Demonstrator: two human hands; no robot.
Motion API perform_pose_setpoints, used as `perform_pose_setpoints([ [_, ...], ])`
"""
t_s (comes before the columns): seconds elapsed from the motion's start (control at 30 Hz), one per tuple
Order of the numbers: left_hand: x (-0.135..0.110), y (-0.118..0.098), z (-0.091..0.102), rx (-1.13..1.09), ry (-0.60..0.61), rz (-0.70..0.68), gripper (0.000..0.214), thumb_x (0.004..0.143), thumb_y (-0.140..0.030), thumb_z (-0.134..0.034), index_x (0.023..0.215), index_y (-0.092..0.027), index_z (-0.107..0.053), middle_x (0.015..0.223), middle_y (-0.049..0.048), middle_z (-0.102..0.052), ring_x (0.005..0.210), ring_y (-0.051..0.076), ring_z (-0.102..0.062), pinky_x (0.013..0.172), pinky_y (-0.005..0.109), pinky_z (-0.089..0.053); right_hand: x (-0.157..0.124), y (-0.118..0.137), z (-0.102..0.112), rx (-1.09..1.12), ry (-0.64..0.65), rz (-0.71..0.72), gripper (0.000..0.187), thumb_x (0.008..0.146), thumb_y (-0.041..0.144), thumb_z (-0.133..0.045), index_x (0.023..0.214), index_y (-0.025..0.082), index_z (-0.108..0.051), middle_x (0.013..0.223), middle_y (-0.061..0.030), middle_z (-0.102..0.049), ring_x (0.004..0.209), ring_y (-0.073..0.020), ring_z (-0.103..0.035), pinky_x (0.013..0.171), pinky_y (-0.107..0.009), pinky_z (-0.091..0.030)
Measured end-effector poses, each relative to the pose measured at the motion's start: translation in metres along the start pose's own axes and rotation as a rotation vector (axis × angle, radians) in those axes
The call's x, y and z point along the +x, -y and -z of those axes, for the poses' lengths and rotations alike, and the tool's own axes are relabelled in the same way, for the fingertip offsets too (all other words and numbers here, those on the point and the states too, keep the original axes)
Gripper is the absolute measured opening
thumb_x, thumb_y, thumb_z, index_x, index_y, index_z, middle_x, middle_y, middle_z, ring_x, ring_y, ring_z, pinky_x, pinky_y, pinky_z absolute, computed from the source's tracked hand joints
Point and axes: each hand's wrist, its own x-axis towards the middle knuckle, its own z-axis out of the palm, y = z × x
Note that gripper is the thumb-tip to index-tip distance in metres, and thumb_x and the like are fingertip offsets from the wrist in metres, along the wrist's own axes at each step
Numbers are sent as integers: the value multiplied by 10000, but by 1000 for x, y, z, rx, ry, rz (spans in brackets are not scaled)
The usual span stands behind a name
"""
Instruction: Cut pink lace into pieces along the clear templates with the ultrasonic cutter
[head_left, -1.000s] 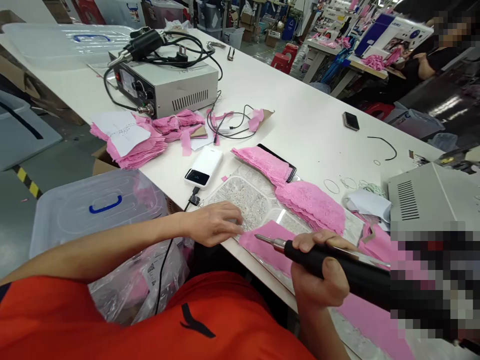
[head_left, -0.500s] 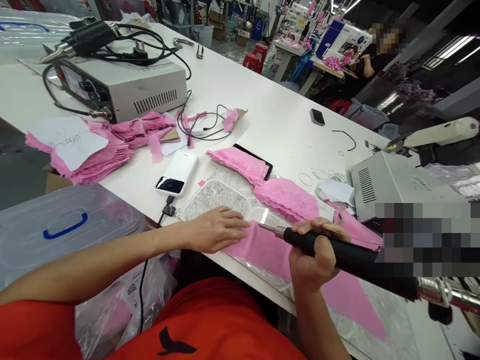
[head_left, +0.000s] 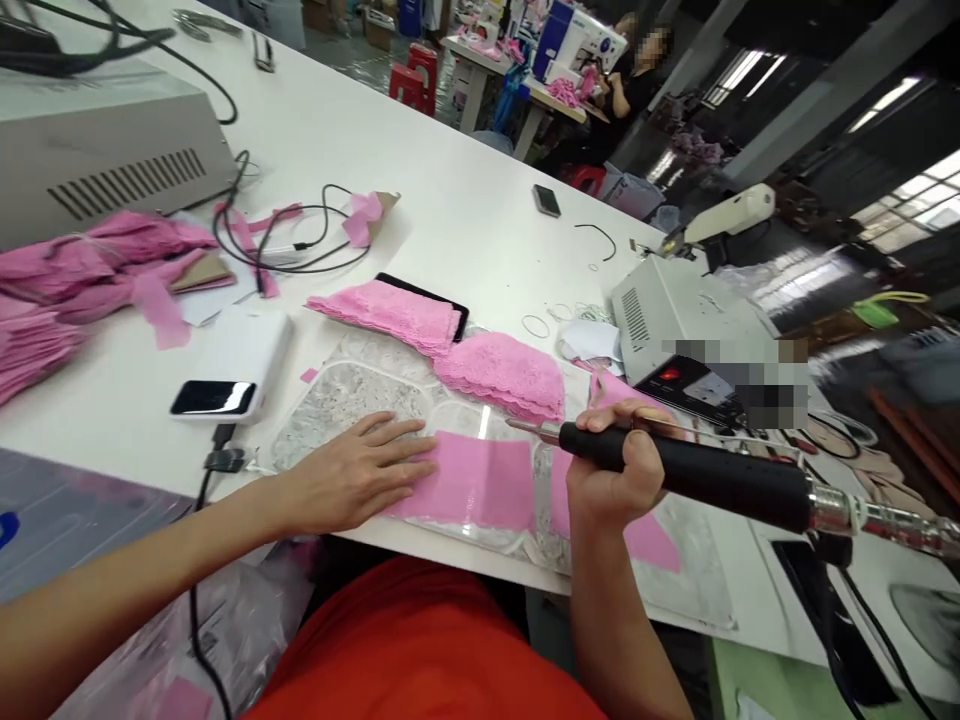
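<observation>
My left hand (head_left: 360, 475) lies flat with its fingers spread, fingertips over the left edge of a pink fabric piece (head_left: 484, 480). This fabric lies on a grey, marbled cutting board (head_left: 352, 395), with what looks like a clear plastic template over it. My right hand (head_left: 619, 465) grips the black handle of an ultrasonic cutter (head_left: 720, 480). Its metal tip points left, near the fabric's upper right edge; I cannot tell whether it touches. Another pink piece (head_left: 652, 545) lies partly behind my right wrist. Beyond are two stacks of pink lace pieces (head_left: 390, 312) (head_left: 502, 375).
A white power bank (head_left: 240, 360) with a cable stands left. Grey machine boxes (head_left: 127, 140) (head_left: 667, 310) flank the table. Pink bundles (head_left: 112, 250), a black tablet (head_left: 461, 318) and a small dark device (head_left: 547, 200) lie around. A person (head_left: 622, 110) sits at a sewing machine behind.
The view has swung right, so most things sit further left. The cutter's tip has moved right relative to my left hand, which stays flat at the fabric. The right-hand box's front panel now shows.
</observation>
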Motion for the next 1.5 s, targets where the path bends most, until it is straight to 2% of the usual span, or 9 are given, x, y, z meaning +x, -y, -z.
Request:
perform_pose_setpoints([
  [0.17,0,2,-1,-5,-18,4,359,989,-248,-423,1330,-268,-531,1372,-4,-552,1367,207,-372,1174,384,-149,6,3,5,5,-34,-17,115,704,237,-525,817,221,-518,797,36,-509,541,-69,-496,537,-267,-453],
  [0.47,0,-1,2,15,22,4,342,986,-264,-434,1303,-245,-558,1390,20,-535,1370,238,-371,1165,421,-195,-20,-5,-14,100,168,-131,115,727,200,-539,840,218,-552,792,35,-533,565,-84,-543,567,-290,-489],
  [0.8,0,-6,1,-14,8,32,322,982,-325,-452,1263,-233,-580,1376,45,-548,1369,244,-378,1166,428,-214,-36,-10,-32,111,266,-188,123,724,189,-555,845,211,-566,793,38,-542,576,-91,-560,595,-305,-506],
  [1.1,-1,-6,-1,-26,-30,20,287,967,-314,-483,1214,-235,-608,1352,40,-569,1361,246,-394,1160,422,-231,-40,-15,-33,85,270,-197,99,729,198,-559,826,215,-549,803,41,-533,587,-90,-561,611,-308,-509],
  [1.37,-1,-7,1,-22,4,31,294,972,-314,-472,1227,-238,-596,1366,39,-558,1373,251,-377,1165,431,-218,-41,-18,-35,85,305,-184,92,741,176,-574,796,213,-511,789,44,-544,589,-94,-571,592,-303,-515],
  [1.5,-1,-6,3,-16,18,25,323,978,-301,-451,1269,-230,-573,1358,44,-565,1367,255,-384,1165,436,-219,-33,-14,-35,63,263,-169,101,719,200,-566,807,214,-518,797,43,-531,574,-87,-557,584,-308,-510],
])
